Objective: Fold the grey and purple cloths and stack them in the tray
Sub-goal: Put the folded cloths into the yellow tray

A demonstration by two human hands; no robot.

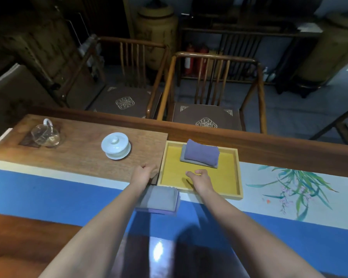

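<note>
**Desk:** On the long wooden table, what am I looking at, biggest first?

**Operator:** A blue and white painted table runner (pixel 48 189), a flat walnut-brown serving board (pixel 78 149) at left, then the shallow yellow wooden tray (pixel 236 177) butted against its right edge. In the tray's far half sits a folded purple cloth (pixel 201 154) on top of a folded grey cloth (pixel 184 157), long axes running left to right. A second pair, a grey folded cloth over a purple one (pixel 159 200), lies on the runner just outside the tray's near-left corner.

**Desk:** And your hands?

**Operator:** My left hand (pixel 144 173) is curled loosely at the board's corner, holding nothing I can see. My right hand (pixel 201 177) hovers over the tray's bare near half, fingers loosely bent, empty. The waiting pair lies behind both hands, toward me, under my left forearm, so the left is nearer. I judge it goes in next.

**Desk:** Smaller items?

**Operator:** A white lidded porcelain cup (pixel 116 145) and a clear glass pitcher (pixel 45 135).
</note>
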